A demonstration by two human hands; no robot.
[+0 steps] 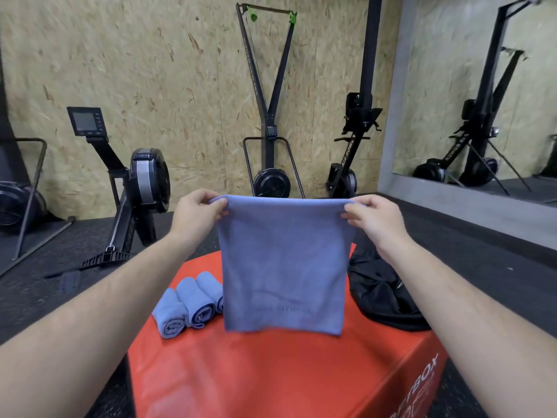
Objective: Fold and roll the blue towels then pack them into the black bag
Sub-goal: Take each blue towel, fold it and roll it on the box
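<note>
I hold a blue towel (283, 267) up in the air above the red box (271, 372). It hangs flat, its lower edge just over the box top. My left hand (197, 211) pinches the towel's top left corner and my right hand (373, 217) pinches the top right corner. Three rolled blue towels (190, 303) lie side by side on the left part of the box, partly hidden behind the hanging towel. The black bag (382, 294) lies crumpled on the box's right side, under my right forearm.
Rowing machines (138, 188) and a ski trainer (268, 146) stand against the chipboard wall behind the box. A mirror (482, 101) covers the right wall. Dark rubber floor surrounds the box on all sides.
</note>
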